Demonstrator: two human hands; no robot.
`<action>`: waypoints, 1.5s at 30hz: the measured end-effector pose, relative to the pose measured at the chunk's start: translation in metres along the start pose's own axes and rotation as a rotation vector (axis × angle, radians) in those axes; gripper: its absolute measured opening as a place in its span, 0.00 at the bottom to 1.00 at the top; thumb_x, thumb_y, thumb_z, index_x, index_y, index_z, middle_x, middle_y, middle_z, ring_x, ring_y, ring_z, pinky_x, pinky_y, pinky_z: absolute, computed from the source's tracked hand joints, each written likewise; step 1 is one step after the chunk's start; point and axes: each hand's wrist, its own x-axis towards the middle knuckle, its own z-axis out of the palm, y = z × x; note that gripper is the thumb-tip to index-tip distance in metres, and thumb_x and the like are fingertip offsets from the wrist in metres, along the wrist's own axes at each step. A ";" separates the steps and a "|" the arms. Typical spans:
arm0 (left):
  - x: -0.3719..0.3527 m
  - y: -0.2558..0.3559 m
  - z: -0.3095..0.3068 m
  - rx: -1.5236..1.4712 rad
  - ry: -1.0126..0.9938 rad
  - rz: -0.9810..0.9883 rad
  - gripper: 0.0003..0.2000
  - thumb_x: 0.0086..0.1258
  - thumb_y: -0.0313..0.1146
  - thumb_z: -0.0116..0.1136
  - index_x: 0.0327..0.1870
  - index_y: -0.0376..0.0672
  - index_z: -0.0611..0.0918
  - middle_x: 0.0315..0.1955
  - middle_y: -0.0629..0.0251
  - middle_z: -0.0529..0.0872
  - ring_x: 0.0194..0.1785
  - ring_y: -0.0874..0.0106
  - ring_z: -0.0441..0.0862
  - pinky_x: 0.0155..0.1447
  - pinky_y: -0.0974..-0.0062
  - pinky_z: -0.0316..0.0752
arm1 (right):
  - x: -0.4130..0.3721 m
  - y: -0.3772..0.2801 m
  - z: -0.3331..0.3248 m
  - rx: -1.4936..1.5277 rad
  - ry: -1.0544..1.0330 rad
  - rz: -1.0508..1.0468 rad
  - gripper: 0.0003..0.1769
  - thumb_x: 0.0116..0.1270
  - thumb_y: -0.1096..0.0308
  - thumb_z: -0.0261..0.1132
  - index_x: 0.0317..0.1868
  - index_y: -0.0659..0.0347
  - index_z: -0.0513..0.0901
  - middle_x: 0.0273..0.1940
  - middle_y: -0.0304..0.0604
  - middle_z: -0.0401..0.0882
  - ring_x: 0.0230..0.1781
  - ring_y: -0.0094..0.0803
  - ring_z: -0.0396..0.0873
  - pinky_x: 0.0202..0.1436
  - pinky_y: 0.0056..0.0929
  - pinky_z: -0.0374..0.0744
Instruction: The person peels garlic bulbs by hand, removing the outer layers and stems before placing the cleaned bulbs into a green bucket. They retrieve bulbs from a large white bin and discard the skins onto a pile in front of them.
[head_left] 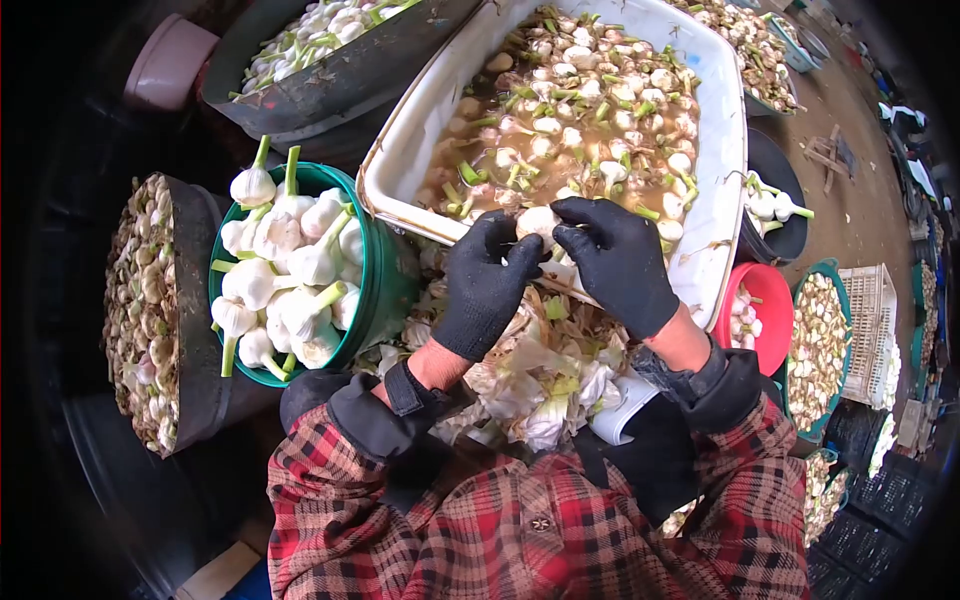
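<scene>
Both my hands wear black gloves and meet around one pale garlic bulb [538,224] over the near rim of a white tub [400,175]. My left hand [488,285] grips the bulb from its left side, fingers curled. From the right, my right hand [618,265] touches it with thumb and fingers bent together. Many garlic bulbs float in brown water in the tub. Below my hands lies a heap of peeled garlic skins [545,390]. Cleaned white bulbs with green stems [290,240] fill a green bucket [375,290] on the left.
A tall container [200,300] of unpeeled garlic stands far left, with a large dark tub [330,90] of white bulbs behind. On the right are a red bowl [772,315], a black bucket [785,165], a green basket [840,290] of garlic and a cream crate [868,330].
</scene>
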 end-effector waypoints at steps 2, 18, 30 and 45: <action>0.001 -0.006 0.000 0.009 0.062 0.051 0.11 0.67 0.26 0.60 0.48 0.31 0.76 0.36 0.61 0.84 0.37 0.76 0.82 0.39 0.78 0.79 | -0.005 -0.003 0.000 -0.064 0.074 -0.037 0.09 0.60 0.72 0.64 0.41 0.62 0.84 0.33 0.50 0.83 0.32 0.44 0.83 0.36 0.35 0.79; -0.006 -0.003 0.002 0.282 -0.021 0.133 0.11 0.66 0.24 0.60 0.48 0.30 0.77 0.40 0.61 0.84 0.41 0.78 0.80 0.44 0.78 0.77 | -0.008 0.002 0.002 -0.083 0.125 -0.003 0.04 0.51 0.71 0.67 0.25 0.61 0.81 0.24 0.47 0.80 0.24 0.41 0.81 0.29 0.33 0.78; 0.002 0.014 -0.016 -0.363 -0.271 -0.271 0.16 0.70 0.28 0.53 0.56 0.29 0.73 0.40 0.61 0.82 0.42 0.76 0.81 0.45 0.77 0.77 | -0.007 0.047 -0.024 0.112 0.040 0.330 0.05 0.53 0.73 0.65 0.29 0.67 0.83 0.21 0.43 0.81 0.23 0.25 0.79 0.31 0.27 0.77; 0.001 0.009 -0.011 0.012 -0.329 -0.198 0.20 0.72 0.37 0.55 0.58 0.32 0.74 0.42 0.64 0.81 0.39 0.77 0.79 0.43 0.77 0.76 | -0.015 0.012 -0.013 -0.040 0.013 -0.115 0.07 0.54 0.71 0.69 0.34 0.61 0.84 0.33 0.46 0.83 0.32 0.43 0.82 0.36 0.34 0.79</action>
